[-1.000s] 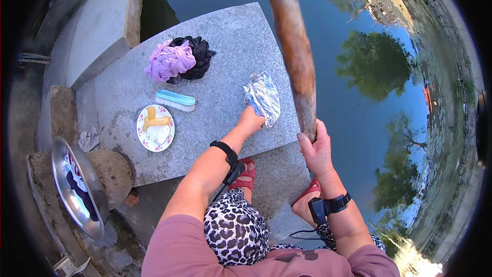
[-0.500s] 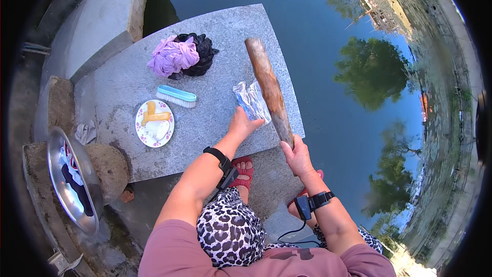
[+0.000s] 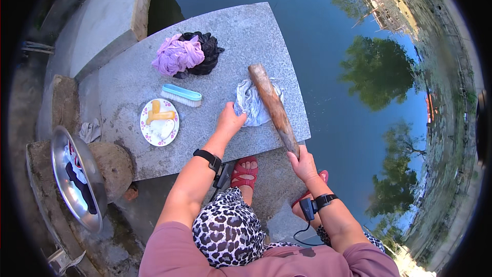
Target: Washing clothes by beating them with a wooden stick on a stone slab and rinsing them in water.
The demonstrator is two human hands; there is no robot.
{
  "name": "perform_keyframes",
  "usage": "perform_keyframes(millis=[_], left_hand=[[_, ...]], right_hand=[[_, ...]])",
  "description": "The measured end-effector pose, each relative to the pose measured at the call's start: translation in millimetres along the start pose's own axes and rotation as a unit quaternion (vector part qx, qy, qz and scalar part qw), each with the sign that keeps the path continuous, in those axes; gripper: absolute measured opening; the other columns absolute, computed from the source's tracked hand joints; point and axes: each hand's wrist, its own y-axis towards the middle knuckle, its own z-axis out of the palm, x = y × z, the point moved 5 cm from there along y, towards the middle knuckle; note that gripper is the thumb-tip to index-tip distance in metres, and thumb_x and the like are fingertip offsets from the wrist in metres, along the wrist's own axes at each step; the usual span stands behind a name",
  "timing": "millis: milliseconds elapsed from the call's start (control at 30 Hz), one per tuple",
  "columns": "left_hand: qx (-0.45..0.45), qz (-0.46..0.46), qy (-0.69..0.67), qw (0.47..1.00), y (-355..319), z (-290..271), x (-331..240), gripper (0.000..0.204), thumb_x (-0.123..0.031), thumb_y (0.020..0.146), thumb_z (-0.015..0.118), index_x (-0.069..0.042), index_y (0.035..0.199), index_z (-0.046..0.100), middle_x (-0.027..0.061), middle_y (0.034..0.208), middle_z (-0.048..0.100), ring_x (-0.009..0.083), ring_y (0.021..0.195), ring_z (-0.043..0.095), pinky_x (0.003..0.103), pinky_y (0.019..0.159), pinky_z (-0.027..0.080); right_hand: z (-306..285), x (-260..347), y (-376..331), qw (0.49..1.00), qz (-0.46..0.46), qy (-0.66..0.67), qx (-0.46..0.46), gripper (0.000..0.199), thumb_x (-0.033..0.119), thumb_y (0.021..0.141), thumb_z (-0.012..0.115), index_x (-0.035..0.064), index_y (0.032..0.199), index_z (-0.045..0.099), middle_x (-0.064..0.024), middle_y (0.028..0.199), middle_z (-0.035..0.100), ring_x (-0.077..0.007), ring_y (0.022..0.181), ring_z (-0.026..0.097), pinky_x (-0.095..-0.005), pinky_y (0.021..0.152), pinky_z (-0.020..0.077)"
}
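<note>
My right hand (image 3: 303,164) is wrapped round the lower end of a thick wooden washing bat (image 3: 272,101). The bat lies slanted across a wet, crumpled white and blue cloth (image 3: 249,106) on the stone slab (image 3: 215,136), its far end pointing away from me. At the cloth's near left edge, my left hand (image 3: 230,119) has its fingers and thumb closed on the fabric; the fingertips are partly hidden. Part of the cloth is covered by the bat and spreads out on its right side.
Left on the slab are a blue scrubbing brush (image 3: 181,95), a flowered plate (image 3: 148,136) with yellow soap bars (image 3: 160,115) and white powder, and a lilac and black clothes heap (image 3: 179,56). A metal basin (image 3: 60,174) holding clothes leans at far left. Water (image 3: 328,138) borders the slab's right.
The bat has come down from above the slab onto the cloth. My left hand has shifted slightly left, and the cloth looks flatter and more spread.
</note>
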Motion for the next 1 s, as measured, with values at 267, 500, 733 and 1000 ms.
perform_keyframes(millis=[267, 500, 733, 1000], left_hand=[[0.023, -0.001, 0.115, 0.993, -10, 6, -8, 0.062, -0.025, 0.064, 0.073, 0.003, 0.115, 0.051, 0.0252, 0.103, 0.063, 0.04, 0.097, 0.061, 0.044, 0.085, 0.049], [0.001, 0.029, -0.039, 0.999, 1, -21, -12, 0.055, -0.021, 0.065, 0.068, 0.004, 0.113, 0.054, 0.0244, 0.102, 0.064, 0.0377, 0.097, 0.062, 0.042, 0.086, 0.049], [0.133, 0.189, -0.025, 0.973, -26, 18, -121, 0.054, -0.023, 0.067, 0.074, 0.002, 0.111, 0.056, 0.0246, 0.111, 0.058, 0.0365, 0.106, 0.056, 0.04, 0.089, 0.046], [0.012, 0.062, 0.012, 0.998, -2, 35, -43, 0.044, -0.026, 0.072, 0.071, 0.001, 0.105, 0.06, 0.0176, 0.092, 0.065, 0.0335, 0.089, 0.063, 0.042, 0.082, 0.05]], right_hand=[[-129, 186, 5, 0.888, -0.265, 0.364, -0.097, 0.032, 0.026, 0.091, 0.06, 0.002, 0.106, 0.045, -0.0005, 0.069, 0.051, -0.0045, 0.061, 0.05, -0.0206, 0.055, 0.0418], [-3, 2, 2, 0.995, -0.077, -0.04, -0.054, 0.037, 0.024, 0.087, 0.063, 0.0035, 0.109, 0.043, -0.021, 0.083, 0.061, -0.0371, 0.075, 0.063, -0.0404, 0.07, 0.0503], [-64, 56, 0, 0.977, 0.026, 0.214, 0.0, 0.027, 0.03, 0.093, 0.056, 0.0046, 0.098, 0.047, -0.0042, 0.063, 0.055, -0.0146, 0.055, 0.056, -0.0282, 0.051, 0.0454], [-126, 158, 2, 0.856, -0.293, 0.394, -0.161, 0.028, 0.023, 0.094, 0.052, 0.0043, 0.11, 0.038, -0.0022, 0.078, 0.051, -0.007, 0.064, 0.05, -0.023, 0.055, 0.0426]])
